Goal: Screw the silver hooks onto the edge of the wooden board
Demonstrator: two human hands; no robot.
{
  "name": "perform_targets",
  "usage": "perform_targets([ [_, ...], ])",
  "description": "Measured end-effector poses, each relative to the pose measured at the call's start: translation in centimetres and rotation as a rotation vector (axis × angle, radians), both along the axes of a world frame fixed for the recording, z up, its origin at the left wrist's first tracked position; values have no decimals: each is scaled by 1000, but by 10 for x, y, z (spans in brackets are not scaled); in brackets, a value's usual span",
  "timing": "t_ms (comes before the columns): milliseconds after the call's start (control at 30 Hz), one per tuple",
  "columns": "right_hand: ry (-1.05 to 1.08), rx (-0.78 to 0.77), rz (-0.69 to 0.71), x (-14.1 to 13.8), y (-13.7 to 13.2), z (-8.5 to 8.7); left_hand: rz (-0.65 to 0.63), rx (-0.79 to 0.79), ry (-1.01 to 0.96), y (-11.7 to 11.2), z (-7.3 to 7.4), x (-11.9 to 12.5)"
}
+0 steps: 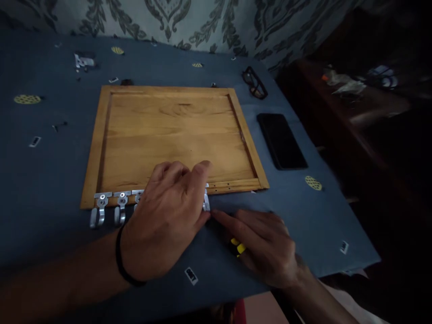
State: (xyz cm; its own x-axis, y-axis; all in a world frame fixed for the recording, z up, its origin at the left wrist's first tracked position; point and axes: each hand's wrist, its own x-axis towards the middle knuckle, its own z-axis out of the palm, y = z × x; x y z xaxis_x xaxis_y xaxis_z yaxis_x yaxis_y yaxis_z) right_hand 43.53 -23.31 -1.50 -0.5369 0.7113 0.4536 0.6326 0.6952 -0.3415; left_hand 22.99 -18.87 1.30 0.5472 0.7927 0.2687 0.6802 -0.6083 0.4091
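Far to the left of the wooden panel [175, 135], a yellow patterned disc [27, 99] lay on the blue cloth [50, 180], with a small white tag [34, 141] nearer the person than the disc. Beyond the panel's far left corner sat a small metal bracket [83, 60]. The panel itself lay flat in the middle of the cloth, its raised frame facing up. Along the panel's near edge, at its left end, two metal hooks [97, 211] were screwed on side by side, their curved ends hanging over onto the cloth. Just to the right of them the left hand [168, 220], a black band [121, 261] on its wrist, rested palm down over the same near edge, its fingers loose and spread, gripping nothing and hiding the row's middle. At the right side of that hand another hook [205, 204] showed at the panel's edge. The right hand [263, 247] lay on the cloth just off the panel's near right corner, its forefinger stretched out to the foot of that hook, almost meeting the left thumb, while its other fingers were curled over a small yellow thing [239, 247], most of which was hidden. To the right of the panel a black phone [281, 140] lay face up, and a pair of dark glasses [254, 83] rested past the panel's far right corner.
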Motion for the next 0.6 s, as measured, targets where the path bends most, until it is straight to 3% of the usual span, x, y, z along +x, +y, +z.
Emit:
perform_targets([
  [133, 7, -60, 7, 0, 2, -1, -13, 11, -9, 0, 0, 0],
  [333, -84, -37, -87, -2, 6, -4, 2, 1, 4, -1, -2, -1],
  [600, -153, -25, -103, -6, 9, -1, -13, 6, -11, -1, -3, -1],
])
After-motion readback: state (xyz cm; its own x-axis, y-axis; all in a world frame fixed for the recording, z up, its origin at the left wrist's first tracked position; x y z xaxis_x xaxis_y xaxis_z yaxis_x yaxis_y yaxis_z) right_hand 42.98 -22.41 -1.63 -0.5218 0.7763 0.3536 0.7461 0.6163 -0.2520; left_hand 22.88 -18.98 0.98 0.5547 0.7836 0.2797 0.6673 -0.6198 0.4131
